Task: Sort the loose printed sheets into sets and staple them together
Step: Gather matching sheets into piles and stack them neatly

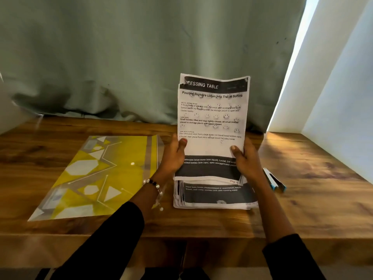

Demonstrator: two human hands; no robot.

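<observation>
A yellow folder (96,174) with white and grey shapes lies flat on the wooden counter (302,178) — toward its left side. Behind the counter hangs a grey-green curtain (141,57); a white wall (347,98) stands at the right.

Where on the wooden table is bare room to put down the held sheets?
Bare wood lies right of the blue stapler and along the wooden table front edge. The yellow patterned plastic folder and stacked printed sheets crowd the middle.

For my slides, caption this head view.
Both hands hold printed sheets upright above the stack.
</observation>
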